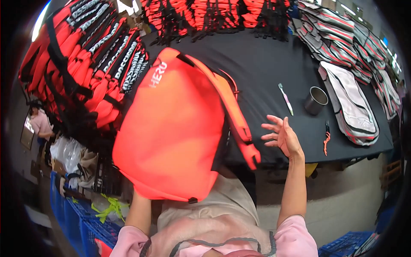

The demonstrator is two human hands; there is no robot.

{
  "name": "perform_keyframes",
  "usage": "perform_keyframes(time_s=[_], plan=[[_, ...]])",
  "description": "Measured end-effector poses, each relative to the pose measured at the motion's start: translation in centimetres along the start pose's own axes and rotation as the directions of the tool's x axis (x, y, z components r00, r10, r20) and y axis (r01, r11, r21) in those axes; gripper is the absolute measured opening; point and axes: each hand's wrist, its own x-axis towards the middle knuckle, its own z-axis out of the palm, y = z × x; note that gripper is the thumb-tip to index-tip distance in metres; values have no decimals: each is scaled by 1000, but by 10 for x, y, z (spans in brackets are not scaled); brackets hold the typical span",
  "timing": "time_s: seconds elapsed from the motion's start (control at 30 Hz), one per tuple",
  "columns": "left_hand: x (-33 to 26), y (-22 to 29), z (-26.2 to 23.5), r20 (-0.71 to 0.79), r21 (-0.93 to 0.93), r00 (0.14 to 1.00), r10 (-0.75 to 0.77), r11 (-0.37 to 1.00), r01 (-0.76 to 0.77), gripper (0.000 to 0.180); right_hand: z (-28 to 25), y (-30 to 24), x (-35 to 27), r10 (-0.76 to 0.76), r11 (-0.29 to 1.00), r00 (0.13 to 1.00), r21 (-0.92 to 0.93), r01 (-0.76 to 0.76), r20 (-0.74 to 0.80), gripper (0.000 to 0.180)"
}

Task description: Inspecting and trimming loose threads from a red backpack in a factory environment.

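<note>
Orange bag point(171, 128), white lettering point(158, 75) near far end, long axis pointing away; right hand point(282, 138) empty, fingers spread; left hand hidden, fingers indeterminable.

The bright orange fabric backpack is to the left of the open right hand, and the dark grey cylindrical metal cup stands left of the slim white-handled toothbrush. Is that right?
Not quite: the head view shows the metal cup to the right of the toothbrush. The backpack is left of the open right hand.
</note>
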Motion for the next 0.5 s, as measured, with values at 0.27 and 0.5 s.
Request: perform_keyframes(time_s=[0.27,0.5], plan=[[-45,-55,81,187,184,949,-256,957,222,41,66,3,37,11,862,994,-505,45,107,57],[-176,-162,83,464,369,694,-550,832,413,51,75,54,75,-221,561,973,-825,72,-65,77]])
